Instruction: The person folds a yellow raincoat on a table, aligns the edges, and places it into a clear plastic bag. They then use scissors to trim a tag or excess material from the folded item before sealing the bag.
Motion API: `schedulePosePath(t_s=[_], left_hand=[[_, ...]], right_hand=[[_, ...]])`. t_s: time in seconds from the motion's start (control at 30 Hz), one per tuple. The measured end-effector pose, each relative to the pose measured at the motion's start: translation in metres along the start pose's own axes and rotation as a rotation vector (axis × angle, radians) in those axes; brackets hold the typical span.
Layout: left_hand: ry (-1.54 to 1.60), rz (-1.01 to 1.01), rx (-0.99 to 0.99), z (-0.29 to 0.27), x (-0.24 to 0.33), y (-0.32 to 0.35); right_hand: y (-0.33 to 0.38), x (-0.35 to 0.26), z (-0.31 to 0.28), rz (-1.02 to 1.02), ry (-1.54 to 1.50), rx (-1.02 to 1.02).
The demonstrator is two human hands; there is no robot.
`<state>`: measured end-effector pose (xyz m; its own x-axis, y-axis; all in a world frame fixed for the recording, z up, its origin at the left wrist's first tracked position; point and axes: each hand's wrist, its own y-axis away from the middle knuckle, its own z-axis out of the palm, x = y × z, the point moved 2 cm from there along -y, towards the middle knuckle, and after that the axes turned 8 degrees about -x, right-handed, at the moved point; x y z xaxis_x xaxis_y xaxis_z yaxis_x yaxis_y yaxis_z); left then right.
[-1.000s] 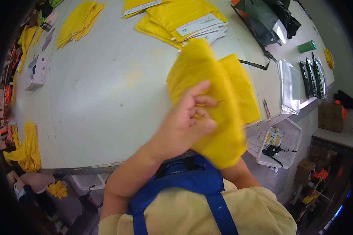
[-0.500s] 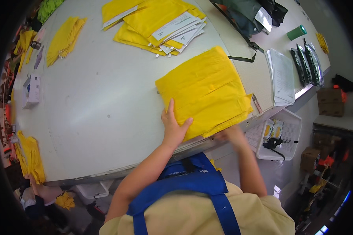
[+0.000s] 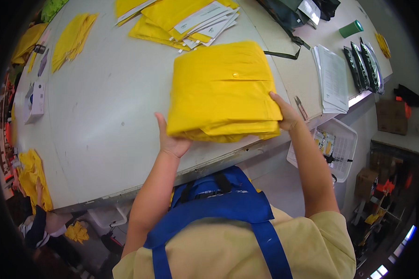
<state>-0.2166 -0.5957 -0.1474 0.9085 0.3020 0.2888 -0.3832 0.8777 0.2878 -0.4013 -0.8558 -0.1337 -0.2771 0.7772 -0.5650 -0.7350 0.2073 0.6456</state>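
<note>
A folded yellow garment (image 3: 223, 93), with a snap button and layered edges toward me, lies between my hands near the table's front edge. My left hand (image 3: 173, 143) has its fingers tucked beneath the near left corner, its thumb sticking up beside it. Around the right edge, my right hand (image 3: 287, 112) grips with the thumb on top; its other fingers are mostly hidden. Beyond the garment is a pile of yellow packs (image 3: 160, 25) with white paper cards (image 3: 207, 21).
Small thread snips (image 3: 301, 108) lie right of my right hand, by a paper stack (image 3: 333, 83). Farther right are black packets (image 3: 364, 67) and a green cylinder (image 3: 351, 29). A white basket (image 3: 347, 162) sits below the table edge. At lower left, another person's hand touches yellow fabric (image 3: 30, 172).
The garment has turned to lie squarer and shifted left. My left hand went from its top to beneath the corner; my right hand rose from below the edge to its right side.
</note>
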Motion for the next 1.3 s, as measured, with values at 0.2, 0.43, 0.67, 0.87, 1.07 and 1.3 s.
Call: schedulePosePath(t_s=[0.2,0.43,0.67,0.87,1.07,1.3], left_hand=[[0.132,0.128,0.149,-0.007,-0.012,0.019],[-0.069,0.111,0.125,-0.034,-0.024,0.031],[-0.405,-0.079,0.431,-0.028,-0.081,0.044],[-0.535,-0.493,0.252,0.005,-0.141,0.024],[-0.333,-0.565,0.325,0.011,-0.159,0.003],[-0.505,-0.052,0.307,0.028,-0.135,0.004]], right_hand=[[0.012,0.053,0.025,-0.206,-0.273,0.108],[0.059,0.112,-0.001,-0.282,0.312,0.098],[0.052,0.124,0.019,-0.423,0.785,0.426],[0.057,0.109,0.051,-0.773,1.486,0.758],[0.059,0.098,0.053,-0.709,1.560,0.691],[0.062,0.086,0.058,-0.712,1.132,0.660]])
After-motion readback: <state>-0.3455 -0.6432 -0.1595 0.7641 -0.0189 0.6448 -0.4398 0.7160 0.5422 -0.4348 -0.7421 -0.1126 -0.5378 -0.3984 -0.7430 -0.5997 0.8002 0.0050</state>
